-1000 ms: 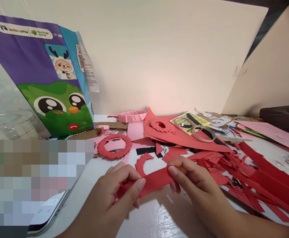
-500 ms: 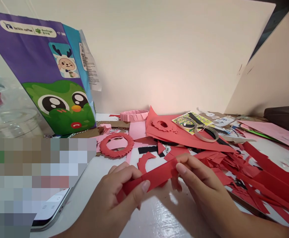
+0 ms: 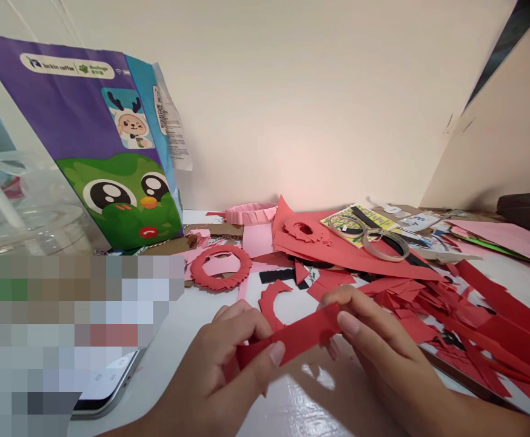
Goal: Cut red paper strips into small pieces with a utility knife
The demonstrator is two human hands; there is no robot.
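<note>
Between my hands a red paper strip (image 3: 308,335) is held slantwise above the white table. My left hand (image 3: 233,358) pinches its left end, thumb in front and fingers curled behind. At the upper right end, my right hand (image 3: 378,346) grips the strip between thumb and index finger. Just beyond lies a partly curved, pleated red paper piece (image 3: 271,306). A full pleated red paper ring (image 3: 221,267) rests farther left. Behind them a pleated pink paper band (image 3: 251,213) stands near the wall.
At left are a tall purple and green paper bag (image 3: 124,176), a clear plastic cup (image 3: 33,233) and a partly blurred phone (image 3: 105,385). Rolls of tape (image 3: 385,246) sit on red sheets at the back. Red paper scraps (image 3: 456,331) are heaped at right.
The view has shifted slightly, so everything appears a little farther right. Both hands keep hold of the red strip, with little change in their grip.
</note>
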